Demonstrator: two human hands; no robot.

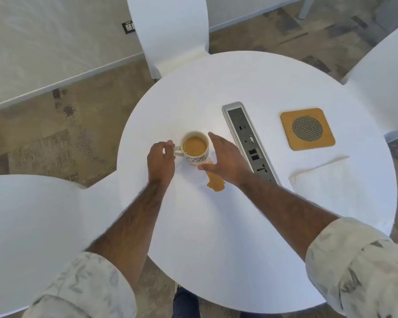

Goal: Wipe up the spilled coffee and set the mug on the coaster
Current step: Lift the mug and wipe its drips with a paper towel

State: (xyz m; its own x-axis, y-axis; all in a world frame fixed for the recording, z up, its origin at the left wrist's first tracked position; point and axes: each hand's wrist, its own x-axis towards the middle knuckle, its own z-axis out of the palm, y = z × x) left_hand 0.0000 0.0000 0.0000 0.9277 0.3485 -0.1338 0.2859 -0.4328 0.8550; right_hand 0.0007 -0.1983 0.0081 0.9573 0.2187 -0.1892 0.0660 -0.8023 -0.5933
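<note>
At the round white table (251,72), his left hand (160,160) pinches the full cream ceramic mug (195,148) by its handle, while his right hand (224,159), spread open and empty, hovers beside it over the tan coffee puddle (215,183).

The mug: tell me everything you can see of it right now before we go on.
The mug is white, ceramic by its look, with black lettering on its near side and a handle pointing left. It stands upright on the round white table, nearly full of light brown coffee. The left hand has its fingers at the handle; the right hand is open against its right side. A coffee spill spreads from its base. It is not on the coaster.
</note>
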